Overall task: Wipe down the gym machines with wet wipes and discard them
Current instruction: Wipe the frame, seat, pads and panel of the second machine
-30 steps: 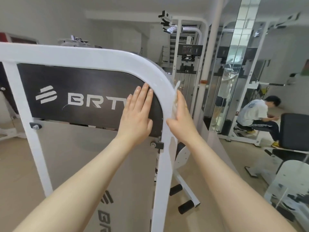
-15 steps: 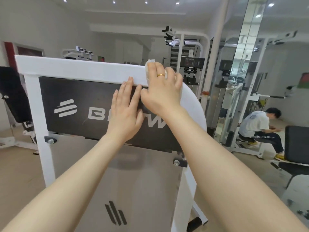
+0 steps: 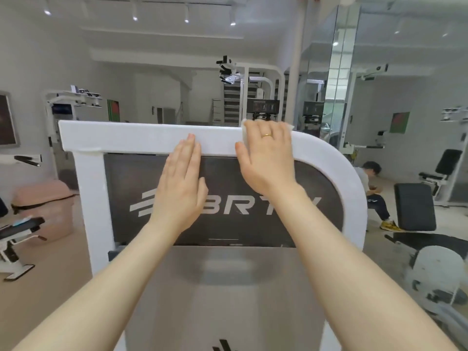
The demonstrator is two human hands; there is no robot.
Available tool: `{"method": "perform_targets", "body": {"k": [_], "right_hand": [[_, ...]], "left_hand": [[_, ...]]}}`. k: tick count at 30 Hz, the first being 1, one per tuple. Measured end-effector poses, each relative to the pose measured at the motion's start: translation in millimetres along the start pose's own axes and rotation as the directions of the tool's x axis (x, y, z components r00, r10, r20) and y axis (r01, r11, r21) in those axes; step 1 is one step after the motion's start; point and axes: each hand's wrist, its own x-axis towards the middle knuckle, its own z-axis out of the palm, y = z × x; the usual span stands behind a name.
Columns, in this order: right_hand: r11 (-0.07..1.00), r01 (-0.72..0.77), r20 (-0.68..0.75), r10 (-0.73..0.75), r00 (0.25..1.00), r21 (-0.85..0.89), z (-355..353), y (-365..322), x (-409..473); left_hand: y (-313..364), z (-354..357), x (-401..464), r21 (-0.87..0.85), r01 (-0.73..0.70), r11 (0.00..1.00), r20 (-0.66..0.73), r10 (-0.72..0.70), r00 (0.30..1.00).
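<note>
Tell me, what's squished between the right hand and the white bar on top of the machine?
A white wet wipe. The head view shows its edges peeking out around the right hand, which presses it onto the white bar.

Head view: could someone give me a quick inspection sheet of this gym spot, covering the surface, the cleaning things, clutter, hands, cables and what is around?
Surface: white frame around a black panel with a logo.
Job's things: white wipe pressed on the frame's top bar under the right hand; pink bin on the floor at left.
Clutter: nothing seen.
Hands: left hand flat on the panel, fingers straight, tips on the bar; right hand lies over the wipe, a ring on one finger.
Cables: nothing seen.
Surroundings: black bench at right, seated person behind the frame, more machines and mirrors beyond.
</note>
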Motion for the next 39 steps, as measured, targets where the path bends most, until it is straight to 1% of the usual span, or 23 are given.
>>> {"method": "perform_targets", "body": {"k": [1, 3, 4, 6, 7, 8, 9, 12, 13, 14, 16, 19, 21, 24, 25, 27, 29, 31, 33, 35, 37, 39], "right_hand": [[0.998, 0.068, 0.021, -0.068, 0.997, 0.014, 6, -24, 6], [0.984, 0.171, 0.109, -0.175, 0.979, 0.045, 15, -64, 14], [0.976, 0.211, 0.152, -0.218, 0.964, 0.061, 18, -75, 17], [0.958, 0.266, 0.19, -0.282, 0.941, 0.103, 11, -77, 20], [0.955, 0.254, 0.179, -0.279, 0.943, 0.154, 6, -69, 20], [0.957, 0.214, 0.161, -0.247, 0.956, 0.196, 2, -58, 21], [0.964, 0.188, 0.113, -0.212, 0.971, 0.19, 0, -45, 21], [0.986, 0.162, -0.119, -0.164, 0.979, -0.029, 6, -22, 21], [0.989, 0.136, -0.182, -0.145, 0.972, -0.063, 11, -23, 22], [0.99, 0.117, -0.227, -0.131, 0.965, -0.072, 16, -28, 24], [0.995, 0.095, -0.273, -0.102, 0.957, -0.041, 26, -49, 28], [0.992, 0.123, -0.268, -0.11, 0.957, 0.033, 43, -94, 36], [0.985, 0.169, -0.241, -0.16, 0.957, 0.015, 50, -117, 40], [0.971, 0.235, -0.207, -0.24, 0.948, -0.05, 49, -114, 40], [0.973, 0.22, -0.21, -0.23, 0.95, -0.073, 49, -107, 38], [0.991, 0.099, -0.252, -0.12, 0.96, -0.096, 48, -101, 30], [0.994, -0.044, -0.302, 0.011, 0.953, -0.104, 51, -113, 24], [0.985, -0.13, -0.323, 0.087, 0.942, -0.113, 61, -138, 25], [0.985, -0.137, -0.324, 0.097, 0.941, -0.102, 71, -168, 30], [0.989, -0.113, -0.307, 0.081, 0.948, -0.09, 80, -199, 39], [0.991, -0.103, -0.301, 0.075, 0.951, -0.08, 89, -230, 46], [0.994, -0.068, -0.301, 0.038, 0.953, -0.089, 94, -252, 49]], "left_hand": [[-7, -4, 0, -0.016, 0.001, 1.0, -0.018, -0.001, 1.0], [-22, -10, -1, -0.02, 0.023, 1.0, -0.037, -0.024, 0.999], [-29, -12, -1, -0.006, 0.041, 0.999, -0.035, -0.041, 0.999], [-41, -16, -4, 0.038, 0.056, 0.998, -0.019, -0.055, 0.998], [-46, -17, -5, 0.056, 0.056, 0.997, -0.017, -0.055, 0.998], [-49, -18, -6, 0.066, 0.06, 0.996, -0.02, -0.058, 0.998], [-52, -19, -5, 0.071, 0.067, 0.995, -0.025, -0.066, 0.998], [-60, -21, -2, 0.08, 0.055, 0.995, -0.032, -0.052, 0.998], [-63, -21, -2, 0.082, 0.043, 0.996, -0.035, -0.04, 0.999], [-65, -21, -1, 0.082, 0.032, 0.996, -0.039, -0.029, 0.999], [-69, -22, -2, 0.077, 0.007, 0.997, -0.045, -0.003, 0.999], [-75, -21, -5, 0.067, -0.022, 0.997, -0.051, 0.026, 0.998], [-78, -23, -7, 0.013, -0.018, 1.0, -0.046, 0.018, 0.999], [-91, -29, -8, -0.063, -0.052, 0.997, -0.069, 0.047, 0.996], [-98, -30, -9, -0.068, -0.077, 0.995, -0.093, 0.07, 0.993], [-117, -34, -9, -0.057, -0.112, 0.992, -0.149, 0.103, 0.984], [-135, -37, -9, -0.052, -0.16, 0.986, -0.183, 0.148, 0.972], [-154, -42, -8, -0.082, -0.229, 0.97, -0.175, 0.212, 0.961], [-172, -48, -10, -0.118, -0.284, 0.952, -0.167, 0.263, 0.95], [-192, -55, -11, -0.14, -0.3, 0.944, -0.177, 0.274, 0.945], [-212, -57, -11, -0.201, -0.279, 0.939, -0.19, 0.242, 0.951], [-226, -53, -9, -0.346, -0.211, 0.914, -0.192, 0.151, 0.97]]}}
